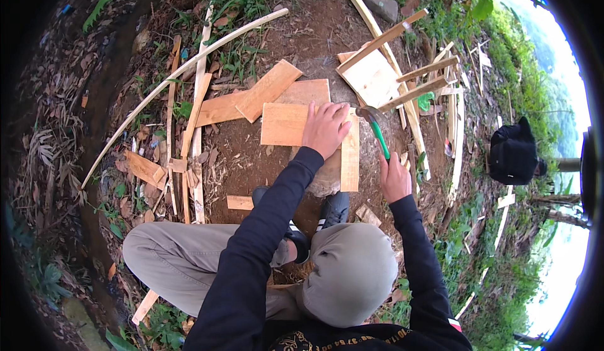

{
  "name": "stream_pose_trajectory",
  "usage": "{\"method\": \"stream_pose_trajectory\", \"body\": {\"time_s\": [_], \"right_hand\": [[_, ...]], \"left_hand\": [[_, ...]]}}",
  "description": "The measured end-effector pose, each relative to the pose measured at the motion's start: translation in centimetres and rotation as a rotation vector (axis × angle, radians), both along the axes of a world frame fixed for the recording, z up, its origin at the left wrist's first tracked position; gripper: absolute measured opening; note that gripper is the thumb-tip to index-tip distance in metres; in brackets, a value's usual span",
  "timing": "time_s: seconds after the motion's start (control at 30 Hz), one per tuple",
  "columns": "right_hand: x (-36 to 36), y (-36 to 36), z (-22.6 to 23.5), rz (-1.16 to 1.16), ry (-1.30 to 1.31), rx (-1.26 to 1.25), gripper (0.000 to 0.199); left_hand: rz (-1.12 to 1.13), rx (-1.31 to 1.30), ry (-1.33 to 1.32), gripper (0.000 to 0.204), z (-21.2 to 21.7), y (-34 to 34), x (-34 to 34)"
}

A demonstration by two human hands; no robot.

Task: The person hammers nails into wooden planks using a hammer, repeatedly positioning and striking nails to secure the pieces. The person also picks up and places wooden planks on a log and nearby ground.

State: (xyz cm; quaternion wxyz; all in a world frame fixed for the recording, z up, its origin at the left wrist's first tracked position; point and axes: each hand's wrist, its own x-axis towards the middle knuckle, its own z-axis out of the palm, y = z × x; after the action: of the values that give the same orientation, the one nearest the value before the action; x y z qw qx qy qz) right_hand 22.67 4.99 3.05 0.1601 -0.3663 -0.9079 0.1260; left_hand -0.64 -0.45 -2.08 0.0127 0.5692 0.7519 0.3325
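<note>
My left hand [326,128] lies with its fingers outstretched on two light wooden boards that meet at a corner. One board [282,124] runs off to the left; a narrower board [350,167] extends toward me. Whether a nail sits by the fingertips is too small to tell. In my right hand [395,180] is a claw hammer [380,139] with a green handle, gripped near its lower end. Its metal head is beside the fingertips of my left hand, over the corner. Under the boards a stone or stump [326,178] shows in part.
Beyond the corner lie more loose planks [269,91]. At the upper right is a small wooden piece with legs, like an upturned stool [372,79]. Long strips [200,56] lie at the left. A black bag-like item [513,152] is at the far right. My bent legs [182,256] are close below.
</note>
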Motion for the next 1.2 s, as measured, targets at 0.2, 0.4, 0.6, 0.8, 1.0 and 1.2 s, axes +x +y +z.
{"method": "stream_pose_trajectory", "body": {"time_s": [0.2,0.4,0.6,0.8,1.0,1.2], "right_hand": [[-0.2,0.7,-0.7,0.042,-0.097,0.023,0.026],[-0.4,0.5,-0.3,-0.029,0.049,0.003,0.026],[-1.3,0.7,-0.3,-0.004,-0.010,-0.106,0.026],[-1.1,0.4,-0.6,-0.005,-0.002,-0.146,0.027],[-1.3,-0.5,-0.3,-0.059,0.112,-0.206,0.027],[-1.8,-1.2,-0.9,-0.134,0.202,-0.270,0.028]], "left_hand": [[-0.001,-0.002,-0.002,0.048,0.1,0.1,0.0],[-0.010,0.017,0.009,0.048,0.1,0.2,-0.1],[-0.001,0.022,0.026,0.048,0.1,0.1,-0.3],[0.008,0.011,0.025,0.048,0.0,0.1,-0.1],[-0.001,0.024,0.007,0.047,0.3,0.3,0.1],[0.047,0.019,0.006,0.053,0.2,0.2,-0.3]]}}
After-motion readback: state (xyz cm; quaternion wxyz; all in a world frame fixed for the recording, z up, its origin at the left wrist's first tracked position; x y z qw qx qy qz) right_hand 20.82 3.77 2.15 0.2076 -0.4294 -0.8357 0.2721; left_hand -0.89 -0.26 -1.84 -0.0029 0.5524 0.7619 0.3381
